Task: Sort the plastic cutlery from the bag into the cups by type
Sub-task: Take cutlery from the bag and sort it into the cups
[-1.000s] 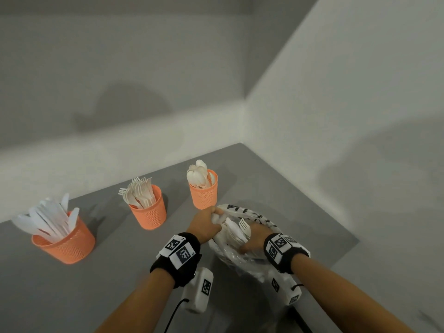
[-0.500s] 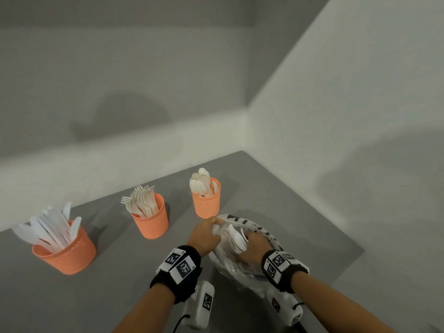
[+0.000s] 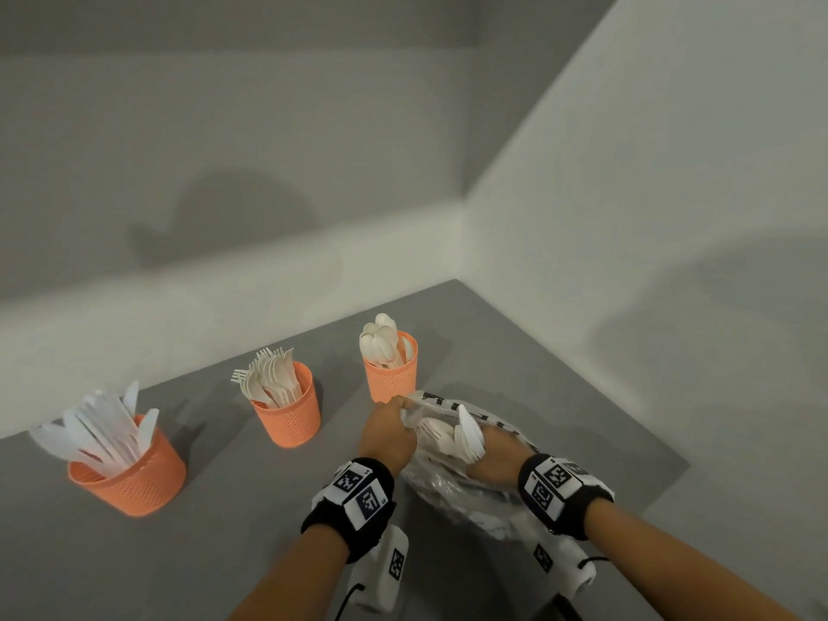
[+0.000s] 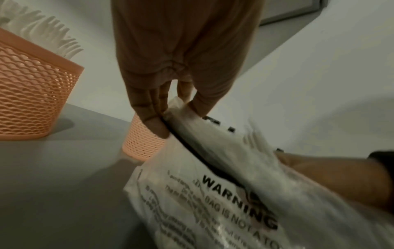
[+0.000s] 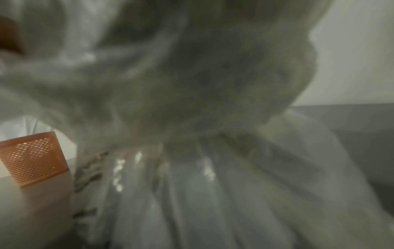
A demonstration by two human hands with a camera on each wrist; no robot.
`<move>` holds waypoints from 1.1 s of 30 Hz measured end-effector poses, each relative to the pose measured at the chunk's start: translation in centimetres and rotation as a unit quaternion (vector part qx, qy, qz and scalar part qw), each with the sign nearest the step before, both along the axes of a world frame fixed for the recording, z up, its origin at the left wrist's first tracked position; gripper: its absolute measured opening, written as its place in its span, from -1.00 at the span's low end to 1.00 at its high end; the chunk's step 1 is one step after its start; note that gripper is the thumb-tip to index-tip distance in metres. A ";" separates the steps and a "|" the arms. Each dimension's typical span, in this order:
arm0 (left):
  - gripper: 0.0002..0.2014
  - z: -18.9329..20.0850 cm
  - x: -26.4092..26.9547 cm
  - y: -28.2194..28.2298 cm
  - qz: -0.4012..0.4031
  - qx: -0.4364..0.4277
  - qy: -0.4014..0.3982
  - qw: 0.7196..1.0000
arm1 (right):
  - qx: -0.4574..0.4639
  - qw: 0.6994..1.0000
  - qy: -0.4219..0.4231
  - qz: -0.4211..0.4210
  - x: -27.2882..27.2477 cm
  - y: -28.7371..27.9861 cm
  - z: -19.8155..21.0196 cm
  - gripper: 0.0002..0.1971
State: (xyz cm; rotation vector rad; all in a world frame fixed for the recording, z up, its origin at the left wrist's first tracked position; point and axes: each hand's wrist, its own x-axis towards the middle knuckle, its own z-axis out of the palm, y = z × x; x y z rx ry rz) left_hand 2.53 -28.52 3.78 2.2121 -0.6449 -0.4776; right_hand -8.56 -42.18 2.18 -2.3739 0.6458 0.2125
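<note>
A clear plastic bag [image 3: 466, 495] with black warning print lies on the grey table. My left hand [image 3: 400, 407] pinches its rim [image 4: 177, 107] and holds the mouth up. My right hand [image 3: 477, 445] is inside the mouth, gripping a bunch of white cutlery [image 3: 466, 434] whose type I cannot make out. Three orange mesh cups stand behind: knives [image 3: 127, 475] at left, forks [image 3: 286, 407] in the middle, spoons [image 3: 390, 369] just beyond my left hand. The right wrist view shows only blurred bag plastic [image 5: 192, 101] and a cup [image 5: 34, 158].
White walls meet in a corner behind the cups and run close along the table's right edge [image 3: 582, 374]. In the left wrist view the fork cup [image 4: 32, 101] stands at left and the spoon cup [image 4: 142, 143] just behind my fingers.
My right hand has drawn the bunch of cutlery slightly right and up within the bag's mouth. My left hand keeps hold of the rim. The head view has tipped a little.
</note>
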 end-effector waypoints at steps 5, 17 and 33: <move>-0.59 -0.4 -0.3 -0.6 -0.022 -0.012 0.095 0.995 | 0.017 0.999 -0.042 -0.007 0.5 0.4 0.2 -0.60; -0.57 -1.6 -0.7 -2.6 0.017 -0.131 0.145 0.981 | 0.032 0.992 -0.113 -0.052 0.8 -0.5 0.9 -0.60; -0.80 2.2 -0.8 -1.2 0.090 -0.271 0.207 0.936 | 0.245 0.880 -0.357 -0.197 5.0 -0.9 9.4 -0.77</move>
